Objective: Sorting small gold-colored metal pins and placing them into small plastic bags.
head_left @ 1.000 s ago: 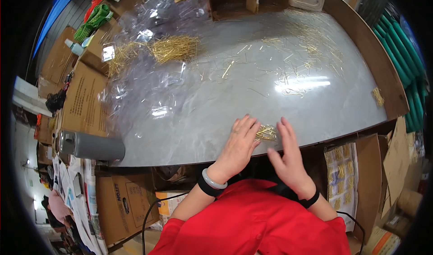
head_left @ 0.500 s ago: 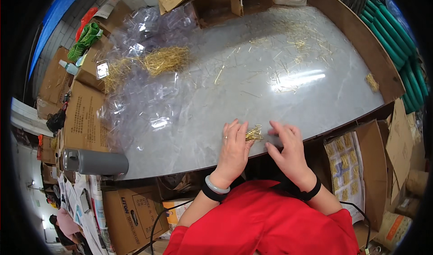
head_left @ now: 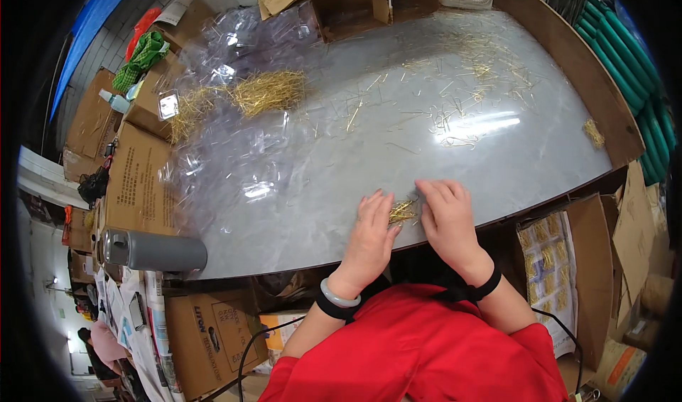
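Observation:
A small bundle of gold wire hooks lies at the near edge of the grey tabletop, between my two hands. My left hand is closed around the bundle's left end, with the thumb low and the fingers curled over; part of the bundle is hidden there. On the other side, my right hand is held with its fingers stretched out and the thumb apart. Its fingertips are close to the hooks' right ends, and nothing shows in it. More loose gold hooks are scattered farther back on the tabletop.
Clear plastic boxes cover the table's left side, with a heap of gold hooks on them. A grey bottle lies at the near left. Cardboard edging borders the right. Below right, a carton holds a sheet of bundled hooks.
My right hand has moved slightly up and left, its fingers now closer together near the bundle. My left hand stays at the hooks. The whole view has shifted slightly.

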The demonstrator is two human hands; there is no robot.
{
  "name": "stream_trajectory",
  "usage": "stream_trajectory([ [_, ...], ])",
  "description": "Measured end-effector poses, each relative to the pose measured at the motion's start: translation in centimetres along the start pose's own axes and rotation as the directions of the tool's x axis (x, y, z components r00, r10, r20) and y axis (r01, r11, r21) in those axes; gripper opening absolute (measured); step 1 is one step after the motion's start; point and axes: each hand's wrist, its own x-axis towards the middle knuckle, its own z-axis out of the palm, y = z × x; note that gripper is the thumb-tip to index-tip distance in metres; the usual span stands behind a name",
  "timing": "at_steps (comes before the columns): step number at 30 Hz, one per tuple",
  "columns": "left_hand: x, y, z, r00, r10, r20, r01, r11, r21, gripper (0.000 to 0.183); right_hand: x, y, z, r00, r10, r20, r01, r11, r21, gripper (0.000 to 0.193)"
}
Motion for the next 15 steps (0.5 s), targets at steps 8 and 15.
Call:
stream_trajectory([
  [8, -0.1, -0.1, 0.1, 0.999, 0.028, -0.018, -0.028, 1.000, -0.009, 0.058, -0.8, -1.3, 0.2, 0.982, 0.051, 0.183, -0.086, 0.978, 0.191, 0.037],
  [15, -0.3, -0.3, 0.2, 1.000, 0.023, -0.019, -0.024, 0.999, -0.024, 0.064, -0.1, -1.1, 0.3, 0.978, -0.140, 0.155, 0.113, 0.979, 0.169, 0.034],
])
